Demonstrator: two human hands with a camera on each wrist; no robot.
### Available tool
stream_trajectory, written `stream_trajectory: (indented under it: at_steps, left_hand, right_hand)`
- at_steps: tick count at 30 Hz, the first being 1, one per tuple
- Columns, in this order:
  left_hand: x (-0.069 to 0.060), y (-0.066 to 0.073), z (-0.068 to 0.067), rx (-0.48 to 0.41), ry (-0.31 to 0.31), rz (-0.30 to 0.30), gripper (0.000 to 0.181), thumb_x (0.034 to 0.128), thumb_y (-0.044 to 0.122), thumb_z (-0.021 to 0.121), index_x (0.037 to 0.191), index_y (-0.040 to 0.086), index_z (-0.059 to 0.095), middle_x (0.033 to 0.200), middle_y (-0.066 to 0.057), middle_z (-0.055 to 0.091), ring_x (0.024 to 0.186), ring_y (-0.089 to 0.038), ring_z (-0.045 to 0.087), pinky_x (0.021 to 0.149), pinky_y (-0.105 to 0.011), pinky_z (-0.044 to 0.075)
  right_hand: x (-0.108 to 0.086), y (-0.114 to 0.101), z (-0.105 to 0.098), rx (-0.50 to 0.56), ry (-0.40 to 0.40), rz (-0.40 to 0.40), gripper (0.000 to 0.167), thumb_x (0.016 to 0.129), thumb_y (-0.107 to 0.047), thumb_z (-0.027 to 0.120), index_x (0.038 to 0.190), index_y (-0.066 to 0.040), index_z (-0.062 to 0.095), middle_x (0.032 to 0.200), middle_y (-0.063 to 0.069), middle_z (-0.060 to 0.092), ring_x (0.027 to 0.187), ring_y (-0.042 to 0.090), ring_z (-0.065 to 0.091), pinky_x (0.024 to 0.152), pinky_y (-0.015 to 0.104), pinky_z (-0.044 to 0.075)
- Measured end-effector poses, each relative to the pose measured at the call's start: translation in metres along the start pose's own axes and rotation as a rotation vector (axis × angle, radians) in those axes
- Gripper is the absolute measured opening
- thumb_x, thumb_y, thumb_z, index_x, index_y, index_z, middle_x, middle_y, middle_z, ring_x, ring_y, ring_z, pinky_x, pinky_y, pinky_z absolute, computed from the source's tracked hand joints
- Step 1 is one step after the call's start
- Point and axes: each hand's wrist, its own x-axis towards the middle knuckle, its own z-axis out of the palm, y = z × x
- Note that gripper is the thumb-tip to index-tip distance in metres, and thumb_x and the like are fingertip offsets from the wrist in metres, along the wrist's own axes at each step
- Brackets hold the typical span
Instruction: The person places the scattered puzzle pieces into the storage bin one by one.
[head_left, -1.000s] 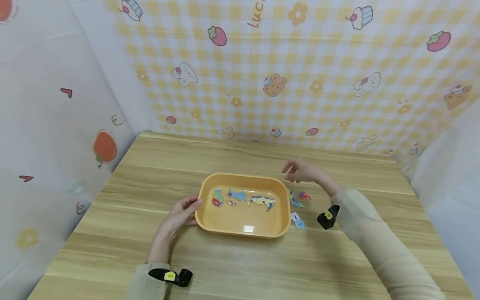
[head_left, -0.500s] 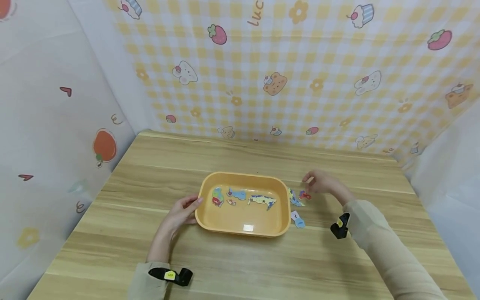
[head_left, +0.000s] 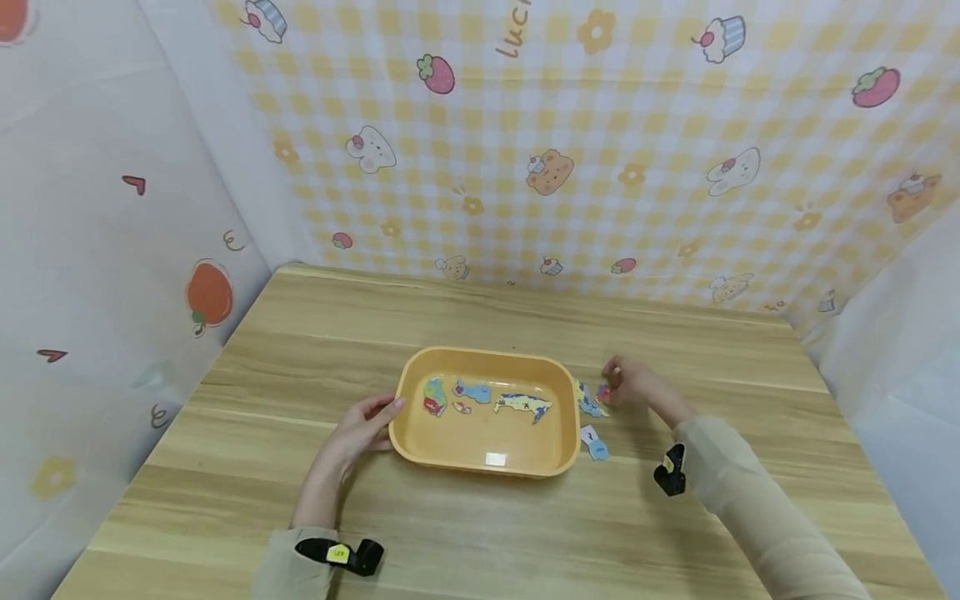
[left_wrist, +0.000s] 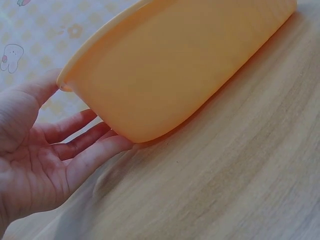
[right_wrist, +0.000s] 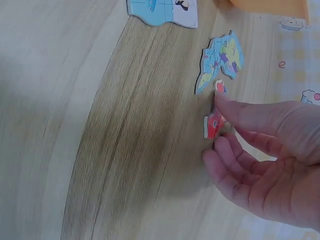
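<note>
An orange-yellow plastic tray (head_left: 487, 446) stands on the table with several map-like puzzle pieces inside, among them a cream and blue one (head_left: 522, 403). At its left end my left hand (head_left: 367, 427) holds it, thumb at the rim and fingers (left_wrist: 95, 155) against the outer wall. My right hand (head_left: 636, 382) is just beyond the tray's right end. In the right wrist view its thumb and fingers pinch a small red puzzle piece (right_wrist: 214, 124) at the table surface, partly covered by the thumb. A blue and yellow piece (right_wrist: 220, 57) lies beside it.
A light blue and white puzzle piece (head_left: 595, 443) lies by the tray's right end, nearer the front. The wood-grain table (head_left: 480, 533) backs onto a yellow checked cloth (head_left: 480, 167). A white cloth (head_left: 135, 267) bounds the left side.
My right hand has moved right and down from above the tray's back right corner to the red puzzle piece, and its fingers have closed there. The left hand and tray stay put.
</note>
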Motion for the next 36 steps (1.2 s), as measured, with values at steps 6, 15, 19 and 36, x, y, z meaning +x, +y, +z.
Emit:
stream_trajectory:
  at_steps: [6, 15, 19, 36]
  left_hand:
    - [0.0, 0.0, 0.0, -0.001, 0.0, -0.002, 0.064, 0.0916, 0.039, 0.051, 0.136, -0.003, 0.033, 0.131, -0.026, 0.042, 0.096, -0.02, 0.06, 0.078, -0.03, 0.056]
    - [0.0, 0.0, 0.001, -0.004, 0.008, -0.004, 0.063, 0.0913, 0.039, 0.052, 0.135, -0.003, 0.034, 0.13, -0.026, 0.043, 0.094, -0.019, 0.061, 0.079, -0.031, 0.056]
    - [0.001, -0.001, 0.001, -0.004, 0.015, -0.008, 0.064, 0.0909, 0.04, 0.052, 0.135, -0.003, 0.035, 0.131, -0.025, 0.043, 0.093, -0.018, 0.061, 0.077, -0.029, 0.056]
    - [0.004, -0.003, 0.0, -0.015, -0.013, 0.003, 0.058, 0.093, 0.036, 0.05, 0.133, -0.004, 0.037, 0.128, -0.027, 0.045, 0.095, -0.02, 0.062, 0.077, -0.032, 0.056]
  right_hand:
    - [0.0, 0.0, 0.003, 0.001, -0.007, -0.01, 0.041, 0.074, 0.004, 0.068, 0.108, 0.006, 0.046, 0.096, 0.024, 0.062, 0.08, 0.023, 0.056, 0.067, 0.026, 0.05]
    - [0.0, 0.004, 0.004, 0.025, -0.053, -0.06, 0.033, 0.077, 0.006, 0.064, 0.104, 0.012, 0.046, 0.09, 0.022, 0.057, 0.08, 0.022, 0.053, 0.067, 0.025, 0.051]
    - [-0.001, 0.005, 0.003, 0.011, -0.024, -0.083, 0.029, 0.076, 0.006, 0.063, 0.101, 0.012, 0.048, 0.09, 0.022, 0.058, 0.082, 0.024, 0.055, 0.07, 0.026, 0.05]
    - [-0.001, 0.01, 0.002, 0.01, 0.088, -0.082, 0.024, 0.077, -0.003, 0.069, 0.091, 0.012, 0.056, 0.084, 0.019, 0.063, 0.076, 0.02, 0.058, 0.069, 0.027, 0.052]
